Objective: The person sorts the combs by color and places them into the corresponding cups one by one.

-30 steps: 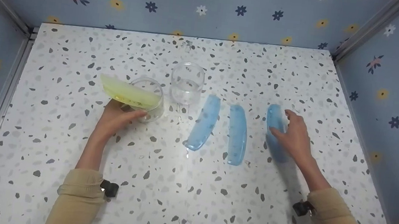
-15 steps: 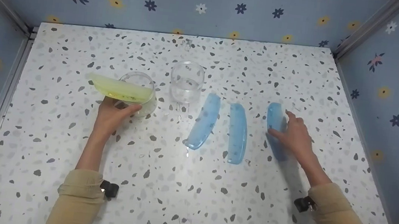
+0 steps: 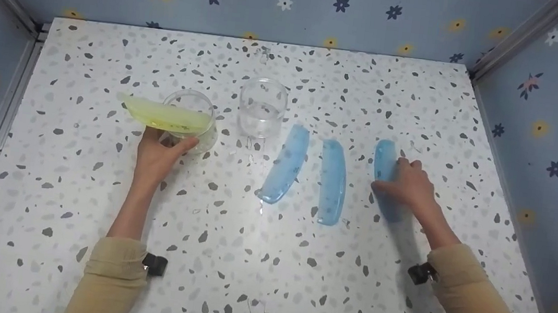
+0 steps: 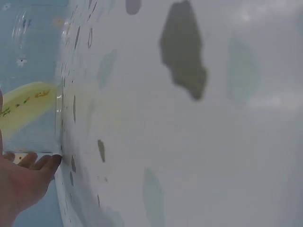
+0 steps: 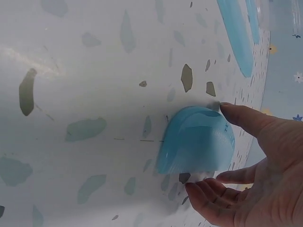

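Observation:
My left hand (image 3: pixel 155 155) grips a clear cup (image 3: pixel 191 95) standing on the table, thumb on its right side and fingers round its left. A yellow-green comb (image 3: pixel 165 116) leans in this cup, with one end sticking out to the left; the left wrist view shows the comb (image 4: pixel 28 101) through the clear wall. On the right, my right hand (image 3: pixel 410 184) has its thumb along one edge of a light blue comb (image 3: pixel 385 161) and its fingers along the other. In the right wrist view that comb (image 5: pixel 196 142) lies between thumb and fingertips, close over the table.
Another clear cup (image 3: pixel 262 107) stands upright right of the held cup. Two more light blue combs (image 3: pixel 286 165) lie between the hands. The speckled table (image 3: pixel 249 237) meets flowered blue walls (image 3: pixel 296 1) at the back and sides.
My left hand has shifted the cup and yellow-green comb slightly left and away. The right hand's fingers have drawn in closer around the blue comb.

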A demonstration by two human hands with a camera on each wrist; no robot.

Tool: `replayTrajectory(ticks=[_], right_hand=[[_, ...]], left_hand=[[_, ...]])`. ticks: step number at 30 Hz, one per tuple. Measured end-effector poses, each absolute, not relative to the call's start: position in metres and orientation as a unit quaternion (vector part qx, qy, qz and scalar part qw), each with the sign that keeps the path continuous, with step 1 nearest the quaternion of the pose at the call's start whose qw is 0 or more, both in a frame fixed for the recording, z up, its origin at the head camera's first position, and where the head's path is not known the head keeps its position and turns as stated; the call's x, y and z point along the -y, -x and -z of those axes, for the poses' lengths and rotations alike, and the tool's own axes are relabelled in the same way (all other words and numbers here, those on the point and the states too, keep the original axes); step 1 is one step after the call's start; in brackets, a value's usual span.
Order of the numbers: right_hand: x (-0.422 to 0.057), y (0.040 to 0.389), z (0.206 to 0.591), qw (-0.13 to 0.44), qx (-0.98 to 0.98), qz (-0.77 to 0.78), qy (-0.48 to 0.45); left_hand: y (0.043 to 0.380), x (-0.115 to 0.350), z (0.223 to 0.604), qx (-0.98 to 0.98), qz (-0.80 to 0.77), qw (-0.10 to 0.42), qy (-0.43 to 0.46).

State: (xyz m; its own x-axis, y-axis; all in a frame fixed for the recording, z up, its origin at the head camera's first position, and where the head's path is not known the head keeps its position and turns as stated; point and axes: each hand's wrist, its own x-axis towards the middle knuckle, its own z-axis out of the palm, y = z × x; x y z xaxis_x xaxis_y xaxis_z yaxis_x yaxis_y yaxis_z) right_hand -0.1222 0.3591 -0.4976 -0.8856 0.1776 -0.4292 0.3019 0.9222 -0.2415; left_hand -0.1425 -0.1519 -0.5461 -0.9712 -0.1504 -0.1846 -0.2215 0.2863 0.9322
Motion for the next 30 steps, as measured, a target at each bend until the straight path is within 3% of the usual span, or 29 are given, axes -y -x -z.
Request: replayTrajectory(ticks=[18,30], right_hand=[[-0.356,0.129,0.489,0.229,-0.956,0.136,-0.124],[-0.355,0.130,0.492,0.244,-0.948,0.150,-0.142]], left_hand=[[0.092,0.123,0.528,-0.799,-0.578,0.006,0.168],[0.093,0.093,0.526,-0.811,-0.574,0.074,0.092]])
